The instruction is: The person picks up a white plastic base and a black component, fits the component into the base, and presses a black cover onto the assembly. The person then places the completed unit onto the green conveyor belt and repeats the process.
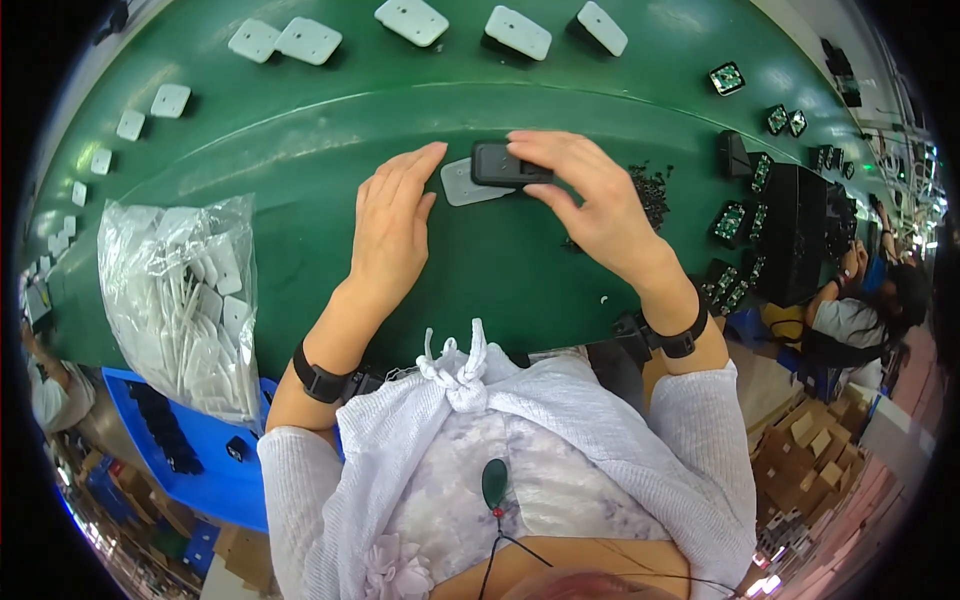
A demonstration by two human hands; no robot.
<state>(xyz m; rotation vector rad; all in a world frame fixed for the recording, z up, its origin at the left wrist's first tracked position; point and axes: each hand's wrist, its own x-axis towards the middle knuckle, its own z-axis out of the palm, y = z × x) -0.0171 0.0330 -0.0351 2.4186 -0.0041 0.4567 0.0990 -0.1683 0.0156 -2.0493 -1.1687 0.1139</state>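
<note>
Between thumb and fingers, my right hand (590,190) grips a black rectangular plastic case (496,164) with rounded corners. Partly beneath it, a light grey-white flat plate (462,188) shows on the green table; whether the two touch I cannot tell. My left hand (393,205) is just left of the plate, its fingers stretched out and holding nothing. To the right of my right hand, and partly hidden by it, lies a heap of small black parts (652,192).
A clear plastic bag of white plates (180,290) stands at the left, above a blue bin (190,490) holding black parts. White plates (412,22) line the far side of the green table (300,130). Green circuit boards in black housings (730,220) sit right. Other people (865,310) work beyond.
</note>
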